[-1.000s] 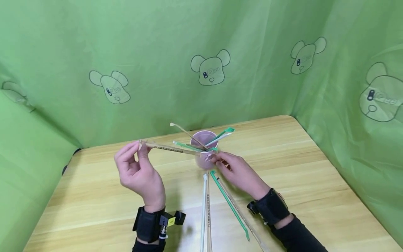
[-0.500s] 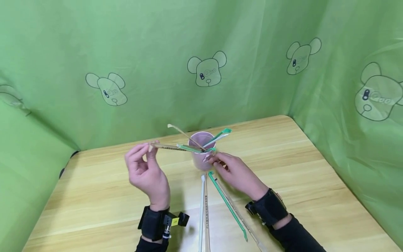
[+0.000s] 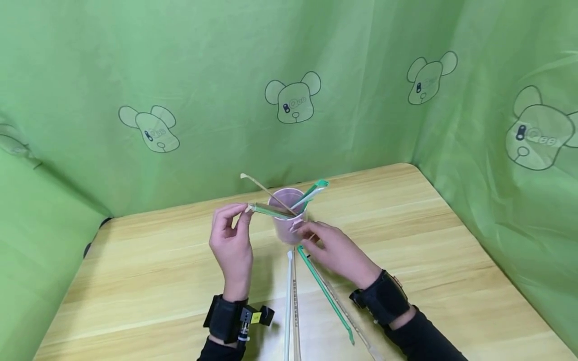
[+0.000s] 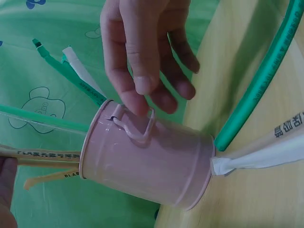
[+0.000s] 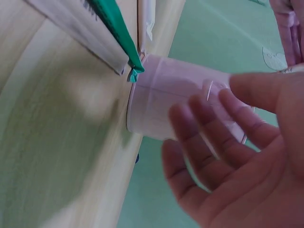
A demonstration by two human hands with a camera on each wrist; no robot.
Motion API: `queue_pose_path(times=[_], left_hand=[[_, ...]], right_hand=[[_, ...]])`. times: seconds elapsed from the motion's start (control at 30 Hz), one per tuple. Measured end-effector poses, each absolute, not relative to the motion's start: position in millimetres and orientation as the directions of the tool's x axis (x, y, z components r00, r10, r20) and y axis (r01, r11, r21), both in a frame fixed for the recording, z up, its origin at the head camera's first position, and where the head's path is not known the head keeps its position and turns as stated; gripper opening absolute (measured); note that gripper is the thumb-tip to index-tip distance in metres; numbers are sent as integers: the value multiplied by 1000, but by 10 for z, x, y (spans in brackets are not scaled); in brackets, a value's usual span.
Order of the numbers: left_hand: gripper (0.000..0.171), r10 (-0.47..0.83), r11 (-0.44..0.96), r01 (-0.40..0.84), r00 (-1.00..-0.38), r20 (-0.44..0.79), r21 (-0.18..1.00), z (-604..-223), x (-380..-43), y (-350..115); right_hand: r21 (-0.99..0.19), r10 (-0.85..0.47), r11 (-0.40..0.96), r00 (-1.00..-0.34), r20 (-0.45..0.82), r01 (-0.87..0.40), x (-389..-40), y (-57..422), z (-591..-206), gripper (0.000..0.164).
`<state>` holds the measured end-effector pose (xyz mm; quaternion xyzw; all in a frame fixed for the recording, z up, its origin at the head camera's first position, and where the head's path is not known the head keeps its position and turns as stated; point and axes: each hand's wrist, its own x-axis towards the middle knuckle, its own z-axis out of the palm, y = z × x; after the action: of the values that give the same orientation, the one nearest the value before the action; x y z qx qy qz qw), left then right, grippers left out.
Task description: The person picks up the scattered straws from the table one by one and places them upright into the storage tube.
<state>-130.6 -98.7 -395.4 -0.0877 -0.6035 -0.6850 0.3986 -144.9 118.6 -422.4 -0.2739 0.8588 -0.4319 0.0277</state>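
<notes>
A pink metal cup stands upright at the far middle of the table, its small handle facing the person. My left hand pinches the outer end of a brown paper-wrapped straw, which slants into the cup's mouth. Also leaning in the cup are a green straw, another brown one, and a green and a white straw on the far side. Beside the handle is my right hand, fingers loosely bent and apart, gripping nothing; the index fingertip is close to the handle, contact unclear.
In front of the cup lie wrapped straws on the wooden table: a white one, a brown one, a green one and another brown one. A green curtain encloses the back and sides.
My left hand has moved right toward the cup, and the brown straw has slid further into it. My right fingers have loosened from the cup's handle.
</notes>
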Motion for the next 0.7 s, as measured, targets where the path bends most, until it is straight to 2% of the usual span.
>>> queue_pose_path(times=[0.2, 0.37, 0.5, 0.7], left_hand=[[21, -361, 74, 523, -780, 512, 849, -3992, -1315, -1007], [28, -279, 77, 457, -844, 459, 886, -3978, -1319, -1057], [29, -228, 110, 451, -856, 464, 886, -3957, -1299, -1123], [29, -265, 152, 507, -806, 529, 848, -3927, -1291, -1191]], right_hand=[[-728, -486, 546, -864, 128, -415, -1379, 1098, -4255, 26], [-712, -444, 612, -894, 52, -345, -1330, 1045, -4282, 30], [-696, -414, 655, -910, -6, -294, -1300, 1019, -4313, 42], [-677, -379, 693, -924, -50, -248, -1258, 989, -4370, 47]])
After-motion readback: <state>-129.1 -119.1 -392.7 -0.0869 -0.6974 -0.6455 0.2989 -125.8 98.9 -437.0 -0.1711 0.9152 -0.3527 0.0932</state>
